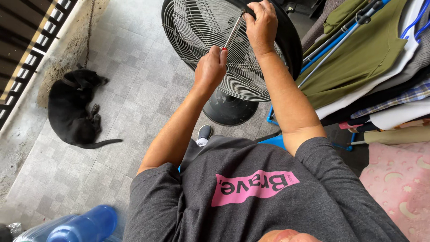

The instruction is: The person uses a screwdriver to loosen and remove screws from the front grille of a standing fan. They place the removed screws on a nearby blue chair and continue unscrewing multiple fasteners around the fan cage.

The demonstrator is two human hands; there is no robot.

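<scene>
Left hand is fisted on the screwdriver, tip at the fan grille rim. Right hand clamps that rim, steadying it. Fan stands on tiled floor; dog lies well apart.

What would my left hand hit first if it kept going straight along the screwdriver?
Most likely the wire grille of the floor fan, right by the right hand at the rim; the left hand points the screwdriver there. Depth is uncertain.

Person, head view | dark grey short-sleeved T-shirt — pink rectangular patch with black lettering across chest | forearms bare below sleeves | left hand, right hand — no gloves | dark shoe, pale sole
</scene>
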